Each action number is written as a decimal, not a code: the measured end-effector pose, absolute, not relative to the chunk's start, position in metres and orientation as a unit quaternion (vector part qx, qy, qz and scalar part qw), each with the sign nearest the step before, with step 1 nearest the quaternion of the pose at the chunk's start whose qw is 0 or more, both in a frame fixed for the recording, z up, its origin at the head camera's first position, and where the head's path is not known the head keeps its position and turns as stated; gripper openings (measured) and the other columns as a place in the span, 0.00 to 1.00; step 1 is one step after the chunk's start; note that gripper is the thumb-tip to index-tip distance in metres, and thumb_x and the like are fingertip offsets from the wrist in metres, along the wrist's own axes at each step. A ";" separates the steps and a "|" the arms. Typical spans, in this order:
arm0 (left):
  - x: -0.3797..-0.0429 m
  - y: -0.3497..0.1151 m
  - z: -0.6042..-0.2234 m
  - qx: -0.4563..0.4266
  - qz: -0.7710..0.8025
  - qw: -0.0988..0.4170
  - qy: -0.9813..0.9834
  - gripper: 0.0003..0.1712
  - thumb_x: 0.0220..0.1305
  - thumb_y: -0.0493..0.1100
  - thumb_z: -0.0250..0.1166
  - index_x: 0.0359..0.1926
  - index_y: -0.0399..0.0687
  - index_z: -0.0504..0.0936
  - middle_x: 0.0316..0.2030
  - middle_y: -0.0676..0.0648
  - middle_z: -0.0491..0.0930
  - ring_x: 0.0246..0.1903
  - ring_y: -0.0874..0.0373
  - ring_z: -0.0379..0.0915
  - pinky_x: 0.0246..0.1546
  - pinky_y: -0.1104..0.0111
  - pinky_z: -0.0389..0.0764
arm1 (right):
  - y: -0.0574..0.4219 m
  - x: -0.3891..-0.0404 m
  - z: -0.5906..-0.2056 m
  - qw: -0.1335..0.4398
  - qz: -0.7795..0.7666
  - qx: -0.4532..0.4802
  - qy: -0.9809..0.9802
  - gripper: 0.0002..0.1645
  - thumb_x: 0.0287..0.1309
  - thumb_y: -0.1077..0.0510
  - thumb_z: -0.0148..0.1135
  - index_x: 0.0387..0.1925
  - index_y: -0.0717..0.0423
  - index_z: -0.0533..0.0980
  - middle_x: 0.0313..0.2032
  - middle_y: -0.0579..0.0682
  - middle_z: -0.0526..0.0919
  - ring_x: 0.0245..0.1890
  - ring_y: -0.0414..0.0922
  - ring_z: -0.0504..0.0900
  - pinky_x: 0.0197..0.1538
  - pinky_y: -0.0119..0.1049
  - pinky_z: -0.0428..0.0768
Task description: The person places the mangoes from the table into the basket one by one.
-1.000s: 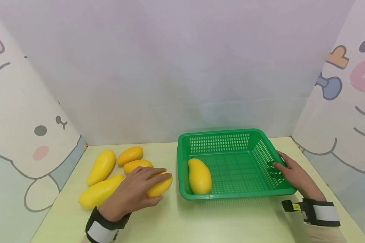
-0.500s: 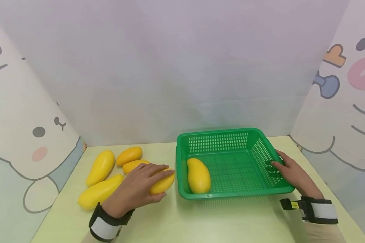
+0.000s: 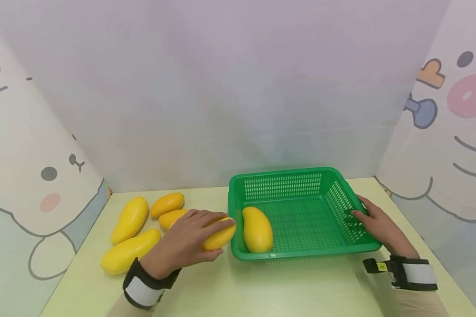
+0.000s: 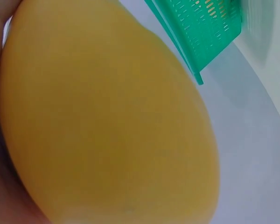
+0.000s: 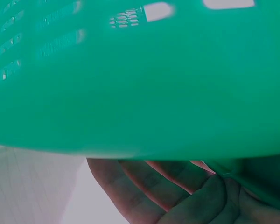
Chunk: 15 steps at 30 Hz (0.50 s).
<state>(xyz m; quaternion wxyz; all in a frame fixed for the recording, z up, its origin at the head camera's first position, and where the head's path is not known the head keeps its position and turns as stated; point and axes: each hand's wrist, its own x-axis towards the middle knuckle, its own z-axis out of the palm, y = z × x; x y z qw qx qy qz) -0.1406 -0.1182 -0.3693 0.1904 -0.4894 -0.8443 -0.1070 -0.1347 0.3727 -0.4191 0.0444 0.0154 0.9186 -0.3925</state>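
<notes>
My left hand grips a yellow mango from above, thumb on the near side and fingers over the top. In the left wrist view that mango fills most of the picture. It overlaps the left wall of a green plastic basket in the head view. Inside the basket, along its left side, lies another yellow mango. My right hand holds the basket's right rim, thumb on the inside. Seen from the right wrist, the fingers curl under the green rim.
Left of my left hand, two large yellow mangoes and two smaller orange-yellow mangoes lie on the pale table. A plain wall stands behind, with cartoon-printed panels on both sides.
My left hand has carried its mango to the right and slightly upward, up to the basket's left side. My right hand keeps its hold on the rim.
</notes>
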 end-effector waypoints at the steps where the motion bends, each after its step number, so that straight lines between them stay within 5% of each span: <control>1: -0.141 -0.118 -0.369 -0.492 -0.108 0.191 -0.843 0.35 0.52 0.57 0.65 0.63 0.63 0.68 0.55 0.56 0.72 0.50 0.61 0.68 0.47 0.63 0.70 | 0.373 -0.135 -0.419 0.044 -0.393 0.015 0.918 0.41 0.70 0.43 0.39 0.72 0.57 0.37 0.59 0.74 0.59 0.40 0.54 0.74 0.35 0.42 0.74; 15: -0.142 -0.110 -0.364 -0.505 -0.113 0.197 -0.833 0.35 0.54 0.57 0.64 0.64 0.62 0.67 0.56 0.56 0.71 0.50 0.60 0.68 0.48 0.63 0.70 | 0.373 -0.135 -0.419 0.041 -0.396 0.010 0.917 0.41 0.70 0.43 0.39 0.72 0.58 0.37 0.59 0.74 0.60 0.40 0.54 0.74 0.35 0.42 0.74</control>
